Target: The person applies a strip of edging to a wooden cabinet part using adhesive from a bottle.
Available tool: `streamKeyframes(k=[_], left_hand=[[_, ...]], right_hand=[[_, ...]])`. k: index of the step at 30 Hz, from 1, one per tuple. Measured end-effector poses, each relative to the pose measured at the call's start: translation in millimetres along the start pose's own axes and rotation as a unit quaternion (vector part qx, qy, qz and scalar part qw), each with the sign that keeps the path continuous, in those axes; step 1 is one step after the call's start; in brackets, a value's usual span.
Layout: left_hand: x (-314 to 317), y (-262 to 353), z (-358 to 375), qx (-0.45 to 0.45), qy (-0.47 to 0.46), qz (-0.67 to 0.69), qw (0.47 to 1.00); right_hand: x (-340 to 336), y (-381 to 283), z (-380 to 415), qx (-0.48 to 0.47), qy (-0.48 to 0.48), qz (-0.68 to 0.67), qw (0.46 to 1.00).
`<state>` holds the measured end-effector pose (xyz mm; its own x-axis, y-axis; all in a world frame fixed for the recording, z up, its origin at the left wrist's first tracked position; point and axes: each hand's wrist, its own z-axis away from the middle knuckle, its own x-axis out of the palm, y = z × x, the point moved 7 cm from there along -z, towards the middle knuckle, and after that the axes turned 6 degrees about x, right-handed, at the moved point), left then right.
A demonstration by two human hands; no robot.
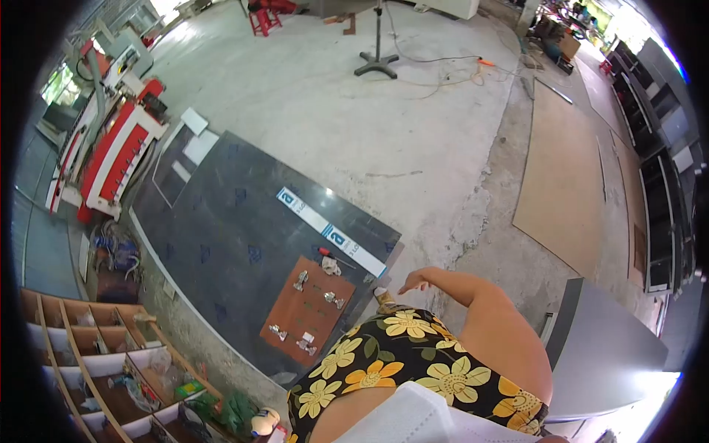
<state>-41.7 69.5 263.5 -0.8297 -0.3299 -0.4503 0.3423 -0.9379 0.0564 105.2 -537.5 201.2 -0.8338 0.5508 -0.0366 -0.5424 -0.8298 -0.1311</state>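
Note:
My right hand (415, 282) hangs beside my right thigh, just off the near right edge of a large dark panel (221, 199) on the floor. Its fingers look loosely apart, with nothing visible in them. My left hand is out of view. On the panel lies a reddish-brown board (307, 310) bearing several metal hinges (334, 299). By the board's far edge are a red-handled screwdriver (325, 252) and a small crumpled whitish thing (331, 266). A white strip with blue lettering (330, 232) runs along the panel's right side.
A wooden compartment shelf (77, 347) with small packets stands at lower left. The red and white machine (118, 159) is at left. A grey cabinet-like box (602, 354) stands close on my right, with a tan sheet (561, 170) beyond. A black stand base (377, 65) and cables lie ahead.

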Motion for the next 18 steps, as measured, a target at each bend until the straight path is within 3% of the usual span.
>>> streamKeyframes(k=[2,4,8,11,18], left_hand=[[-20.9,-12.7,3.6,-0.004,0.017,-0.007,1.000],[-31.6,-0.3,-4.6,0.006,0.032,-0.009,0.999],[-50.0,69.7,-37.3,0.055,0.061,0.004,0.997],[-47.1,126.4,-66.0,0.117,0.065,0.007,0.991],[-49.3,179.6,-95.8,0.207,0.033,-0.020,0.977]], right_hand=[[-35.2,26.0,23.9,-0.018,0.061,-0.020,0.998],[-67.8,67.6,-5.1,-0.045,0.138,-0.031,0.989],[-97.8,100.0,41.6,-0.050,0.232,-0.054,0.970],[-86.1,113.3,70.5,-0.075,0.313,-0.154,0.934],[6.2,101.8,47.7,-0.067,0.330,-0.234,0.912]])
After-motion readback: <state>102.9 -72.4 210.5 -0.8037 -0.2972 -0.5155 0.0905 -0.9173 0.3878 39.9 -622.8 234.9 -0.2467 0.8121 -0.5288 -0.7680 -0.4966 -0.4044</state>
